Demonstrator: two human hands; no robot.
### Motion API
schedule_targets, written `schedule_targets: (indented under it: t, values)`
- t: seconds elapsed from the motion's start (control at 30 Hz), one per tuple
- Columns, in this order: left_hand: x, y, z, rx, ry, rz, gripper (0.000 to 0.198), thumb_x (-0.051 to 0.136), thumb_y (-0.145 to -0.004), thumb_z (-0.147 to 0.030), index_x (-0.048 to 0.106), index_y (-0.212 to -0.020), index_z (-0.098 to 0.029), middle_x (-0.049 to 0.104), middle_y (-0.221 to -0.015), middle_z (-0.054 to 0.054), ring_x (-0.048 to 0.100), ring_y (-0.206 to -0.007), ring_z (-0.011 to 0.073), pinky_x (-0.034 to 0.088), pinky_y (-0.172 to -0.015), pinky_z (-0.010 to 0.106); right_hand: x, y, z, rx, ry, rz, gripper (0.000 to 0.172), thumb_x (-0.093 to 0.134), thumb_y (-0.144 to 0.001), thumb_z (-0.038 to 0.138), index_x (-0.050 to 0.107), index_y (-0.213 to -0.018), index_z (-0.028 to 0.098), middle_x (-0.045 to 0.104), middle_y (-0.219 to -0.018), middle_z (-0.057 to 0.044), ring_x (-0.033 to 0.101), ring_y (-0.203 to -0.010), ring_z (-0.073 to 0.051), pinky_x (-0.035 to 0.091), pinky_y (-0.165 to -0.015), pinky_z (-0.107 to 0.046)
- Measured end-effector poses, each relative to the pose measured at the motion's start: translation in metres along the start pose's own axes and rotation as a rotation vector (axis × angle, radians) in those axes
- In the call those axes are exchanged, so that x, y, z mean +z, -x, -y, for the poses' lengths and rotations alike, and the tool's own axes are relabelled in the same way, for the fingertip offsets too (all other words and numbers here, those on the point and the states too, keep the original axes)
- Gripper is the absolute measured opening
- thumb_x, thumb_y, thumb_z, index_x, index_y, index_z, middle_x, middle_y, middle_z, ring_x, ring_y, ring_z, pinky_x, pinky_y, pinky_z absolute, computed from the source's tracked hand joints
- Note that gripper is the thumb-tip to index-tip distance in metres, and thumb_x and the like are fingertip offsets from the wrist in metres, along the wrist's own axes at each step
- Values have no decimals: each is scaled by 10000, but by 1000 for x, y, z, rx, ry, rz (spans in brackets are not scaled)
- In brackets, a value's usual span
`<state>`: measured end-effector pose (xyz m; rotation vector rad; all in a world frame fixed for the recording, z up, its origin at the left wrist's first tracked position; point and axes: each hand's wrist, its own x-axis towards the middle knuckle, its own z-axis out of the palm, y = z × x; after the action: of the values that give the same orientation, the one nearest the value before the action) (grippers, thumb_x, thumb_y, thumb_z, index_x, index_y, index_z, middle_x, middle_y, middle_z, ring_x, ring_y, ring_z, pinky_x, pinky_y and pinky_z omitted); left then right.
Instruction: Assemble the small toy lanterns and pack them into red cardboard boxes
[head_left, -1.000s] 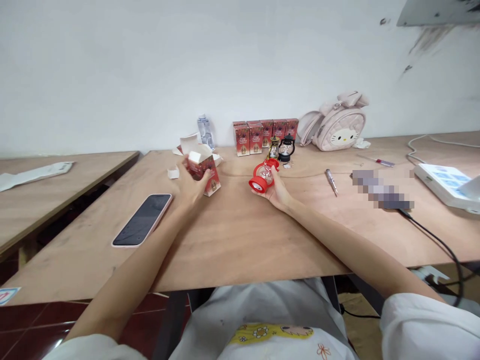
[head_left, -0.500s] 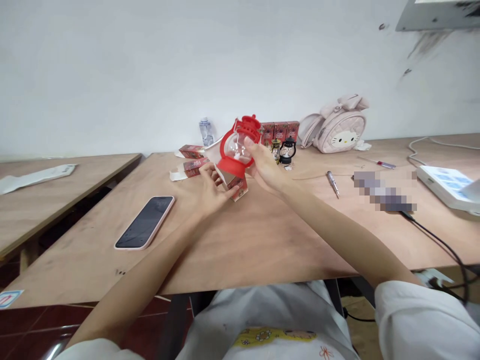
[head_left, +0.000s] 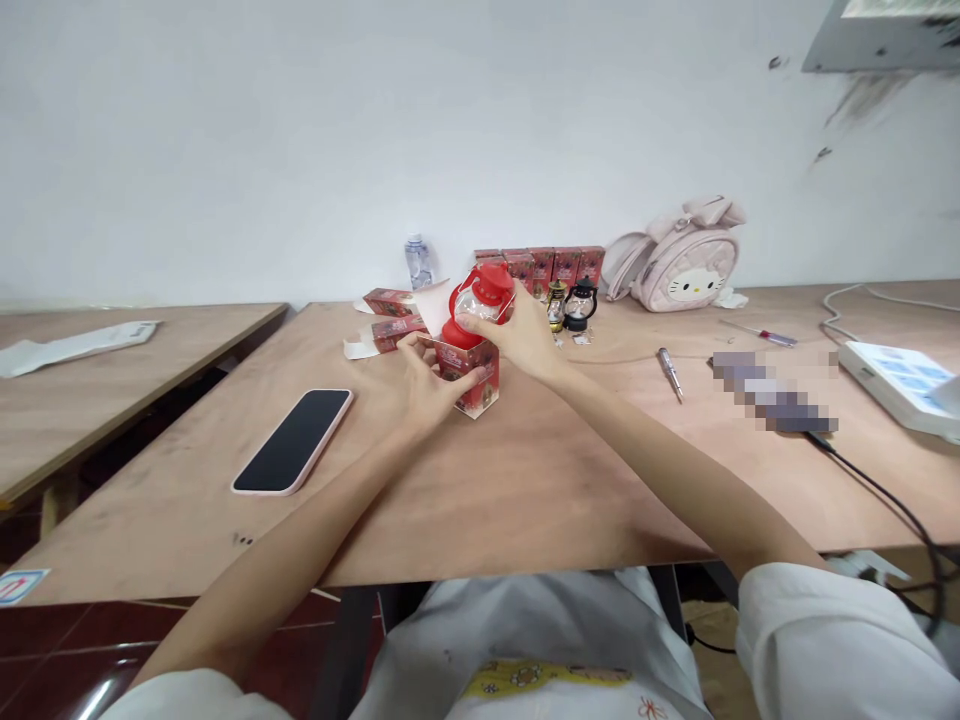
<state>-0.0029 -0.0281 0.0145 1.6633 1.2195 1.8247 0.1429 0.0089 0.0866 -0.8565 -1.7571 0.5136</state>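
My right hand is closed round a small red lantern with a clear globe and a wire handle. The lantern tilts, its base at the open top of a red printed cardboard box and partly inside. My left hand grips that box from the left, thumb on its front face. The box's pale flap stands up behind. Just right of my right hand, a gold lantern and a black lantern stand upright on the table.
Several red boxes stand in a row by the wall. Two opened boxes lie left of my hands, near a water bottle. A phone lies at front left; a pink bag and a screwdriver are to the right.
My right hand has lowered the red lantern, and its base has gone from above the box into the opening. The box in my left hand now sits more upright.
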Motion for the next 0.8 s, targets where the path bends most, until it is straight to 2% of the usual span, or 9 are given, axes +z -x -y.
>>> schedule_targets:
  t: [0.2, 0.4, 0.53, 0.8]
  values:
    - [0, 1, -4, -28, -37, 11, 761, 836, -558, -354, 281, -1071, -263, 556, -1044, 34, 651, -949, 225, 568, -739, 393, -23, -10, 16, -52, 250, 108, 719, 756, -622, 470, 450, -1196, 165, 642, -992, -95, 613, -993, -329, 468, -881, -507]
    - [1, 5, -6, 35, -62, 72, 763, 837, -562, -327, 277, -1078, -273, 516, -1189, 62, 639, -964, 205, 568, -752, 380, -45, -17, 28, -112, 399, 297, 635, 743, -629, 452, 461, -1128, 179, 618, -948, -69, 600, -873, -266, 484, -781, -415]
    - [3, 8, -6, 56, -16, 118, 753, 835, -565, -304, 284, -1077, -265, 509, -1221, 76, 631, -993, 202, 573, -774, 374, -41, -14, 33, -234, 506, 372, 576, 760, -618, 423, 481, -1057, 177, 599, -998, -78, 568, -902, -261, 459, -784, -396]
    - [4, 9, -8, -32, 87, 85, 739, 826, -589, -312, 281, -1087, -279, 516, -1232, 69, 628, -1023, 215, 578, -800, 417, -21, -5, 26, -277, 546, 309, 681, 765, -662, 355, 407, -1207, 158, 585, -1125, -122, 538, -998, -293, 414, -833, -405]
